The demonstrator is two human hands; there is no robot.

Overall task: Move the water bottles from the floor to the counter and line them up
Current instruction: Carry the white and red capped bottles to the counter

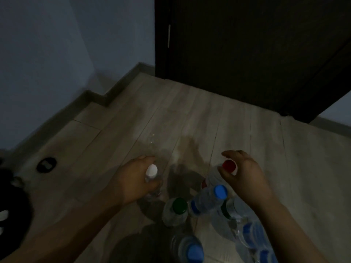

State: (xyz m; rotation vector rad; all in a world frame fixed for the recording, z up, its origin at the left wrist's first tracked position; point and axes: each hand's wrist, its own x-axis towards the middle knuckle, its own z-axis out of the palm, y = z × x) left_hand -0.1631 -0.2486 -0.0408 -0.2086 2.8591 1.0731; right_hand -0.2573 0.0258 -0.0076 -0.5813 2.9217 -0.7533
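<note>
Dim room: pale wood-plank floor [190,114], grey-blue wall [47,44], dark door [247,44]. Clear plastic bottles [207,198] cluster on the floor. The left hand [133,179] grips the white-cap bottle [152,170]. The right hand [245,173] curls its fingers around the red-cap bottle [228,165].

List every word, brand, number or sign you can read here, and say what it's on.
No text can be read: the picture is dim and blurred.
Blue bands on the blue-capped bottle and the bottles at lower right: any print is too blurred to read.
White-capped bottle, red-capped bottle, green-capped bottle: no print readable.
</note>
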